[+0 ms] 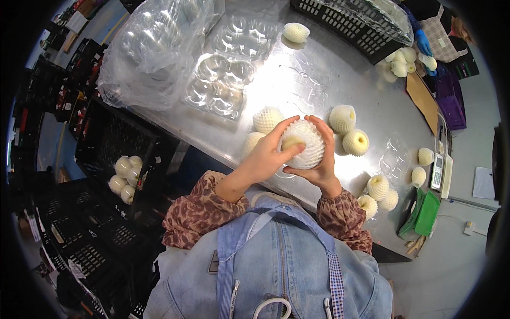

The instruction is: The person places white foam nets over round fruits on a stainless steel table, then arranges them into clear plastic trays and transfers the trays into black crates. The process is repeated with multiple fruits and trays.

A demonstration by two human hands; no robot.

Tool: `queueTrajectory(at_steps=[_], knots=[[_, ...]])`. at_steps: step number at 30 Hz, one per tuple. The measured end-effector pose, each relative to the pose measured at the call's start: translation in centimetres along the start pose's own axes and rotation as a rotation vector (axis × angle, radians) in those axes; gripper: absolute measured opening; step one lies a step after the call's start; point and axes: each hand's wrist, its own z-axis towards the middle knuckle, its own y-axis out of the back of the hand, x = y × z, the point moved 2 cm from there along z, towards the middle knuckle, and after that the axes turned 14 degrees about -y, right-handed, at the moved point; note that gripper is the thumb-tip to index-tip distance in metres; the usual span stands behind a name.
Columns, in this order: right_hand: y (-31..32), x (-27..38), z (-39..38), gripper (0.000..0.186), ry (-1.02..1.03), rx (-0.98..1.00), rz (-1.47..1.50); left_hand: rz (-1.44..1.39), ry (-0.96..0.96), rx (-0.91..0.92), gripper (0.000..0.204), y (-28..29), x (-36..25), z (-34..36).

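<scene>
Above the near edge of the steel table (pixel 350 170), both my hands cup a round, pale yellow fruit in a white foam net (pixel 312 146). My left hand (pixel 260 162) wraps its left side, thumb across the front. From the right, my right hand (pixel 325 167) closes round it, fingers on top and thumb below. Two netted fruits, one of them the upper netted fruit (pixel 268 119), sit just left of the held one, partly behind my left hand. Another pair, including a netted fruit (pixel 356 142), lies to the right. Clear moulded packs (pixel 220 82) lie beyond my left hand.
A large clear plastic bag (pixel 151 58) covers the table's far left. A black crate (pixel 353 29) stands at the back. Beyond it shows a co-worker's blue-gloved hand (pixel 423 42). Netted fruits (pixel 378 187) and a green holder (pixel 425 212) are at right. Lower left, a black crate (pixel 117 135) holds packed fruits.
</scene>
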Motion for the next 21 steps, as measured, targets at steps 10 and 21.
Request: queueTrajectory(at_steps=[10, 21], knots=[[-1.2, -2.5, -1.4, 0.119, -0.119, 0.058, 0.483, -0.461, 0.2, -0.016, 0.054, -0.1, -0.2, 0.2], [-0.6, -2.8, -1.3, 0.119, -0.121, 0.002, 0.459, -0.61, 0.347, 0.014, 0.058, -0.3, 0.2, 1.0]])
